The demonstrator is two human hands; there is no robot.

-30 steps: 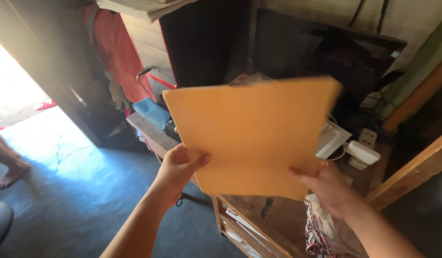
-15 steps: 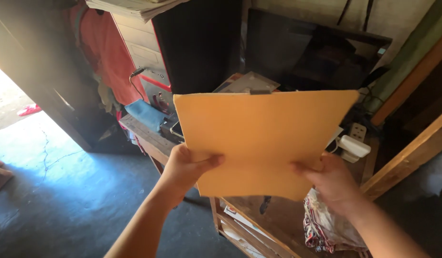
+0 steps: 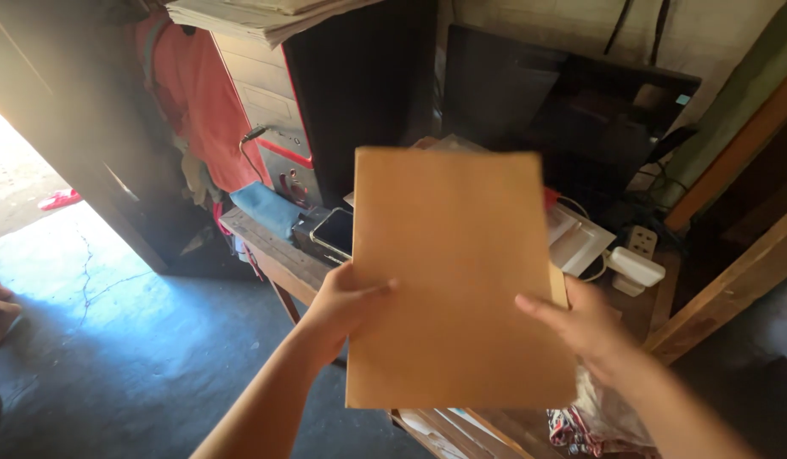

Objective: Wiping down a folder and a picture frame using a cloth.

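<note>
**Both hands on a tan envelope, held upright over a cluttered desk**

Floor (image 3: 130,340): dark concrete, cracked, sunlit patch at far left by the doorway.

PC tower (image 3: 342,93): black side panel, beige front, stands at the desk's back left. Paper stack (image 3: 257,17) lies on top of it. Red cloth (image 3: 198,93) hangs just left of the tower.

Monitor (image 3: 563,102): dark screen, behind the envelope, against the wall.

Desk (image 3: 278,255): wooden, only its left edge and a bit of the right side show; the rest is hidden by the envelope.

Envelope (image 3: 453,280): large, tan, blank face, long side vertical, held mid-frame above the desk.

Left hand (image 3: 342,306): grips the envelope's left edge, thumb across the front, fingers curled behind, out of sight.

Right hand (image 3: 585,323): holds the right edge lower down, thumb on the front, fingers behind.

Blue cloth (image 3: 266,208): on the desk's left corner. Phone (image 3: 334,231): dark, just right of it, partly behind the envelope.

White adapter (image 3: 638,268) and a power strip (image 3: 642,240): right side of the desk, cables around them.

Patterned bag (image 3: 593,421): under the right wrist, crumpled.
</note>
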